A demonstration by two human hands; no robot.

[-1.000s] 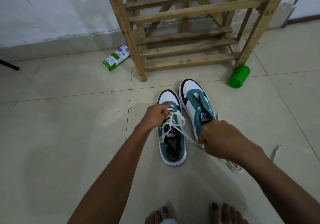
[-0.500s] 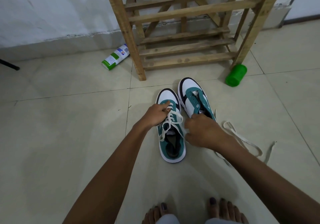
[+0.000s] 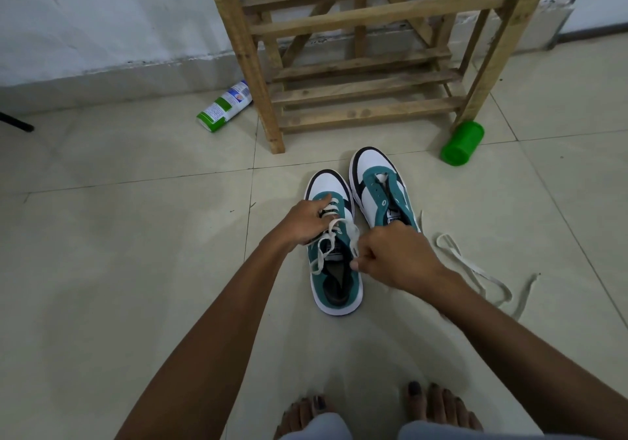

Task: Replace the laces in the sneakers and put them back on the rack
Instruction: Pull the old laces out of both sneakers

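Note:
Two green-and-white sneakers stand side by side on the tiled floor. The left sneaker (image 3: 334, 283) carries a white lace (image 3: 334, 235) threaded loosely through its eyelets. My left hand (image 3: 304, 222) pinches that lace near the toe end of the lacing. My right hand (image 3: 390, 256) pinches the same lace at the sneaker's right side, near the tongue. The right sneaker (image 3: 380, 190) has no lace in its eyelets. A loose white lace (image 3: 475, 269) lies on the floor to the right of my right arm. The wooden shoe rack (image 3: 356, 83) stands behind the sneakers.
A white and green bottle (image 3: 226, 106) lies on the floor left of the rack's front leg. A green cup (image 3: 464, 143) lies on its side by the rack's right leg. My bare feet (image 3: 373, 409) are at the bottom edge. A wall runs behind the rack.
My right hand, which had pulled the lace out taut toward me, has come back to the left sneaker and pinches the lace close to the eyelets. My left hand has stayed in place.

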